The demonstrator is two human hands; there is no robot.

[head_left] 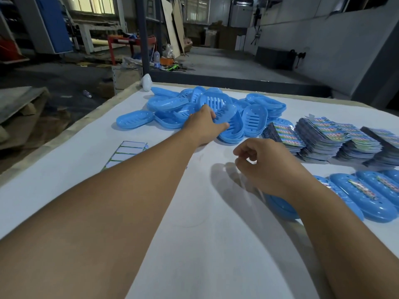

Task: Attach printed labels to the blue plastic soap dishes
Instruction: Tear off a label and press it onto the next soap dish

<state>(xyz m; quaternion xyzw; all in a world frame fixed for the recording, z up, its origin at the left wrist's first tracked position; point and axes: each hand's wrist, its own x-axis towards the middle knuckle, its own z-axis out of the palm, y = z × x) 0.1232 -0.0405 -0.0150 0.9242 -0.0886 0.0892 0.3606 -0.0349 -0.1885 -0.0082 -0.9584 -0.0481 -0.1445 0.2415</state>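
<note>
blue soap dishes [218, 108] heaped, label stacks [336, 139] beside

— Where can a hand pass on the white table [64, 175]?

— Along the near middle, between the two forearms. At the far side a heap of blue dishes [172, 106] blocks the way.

— And to the right?

— Label stacks [336, 139] and labelled dishes [367, 197] crowd that edge. A sticker sheet [127, 152] lies flat at the left.

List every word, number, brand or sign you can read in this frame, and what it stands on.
No text is legible.
Printed labels: colourful print, too blurred to read.
Labelled soap dishes: same print, unreadable.
Sticker sheet: white rectangles, no text shows.
Bottle on the floor: label too small.
</note>
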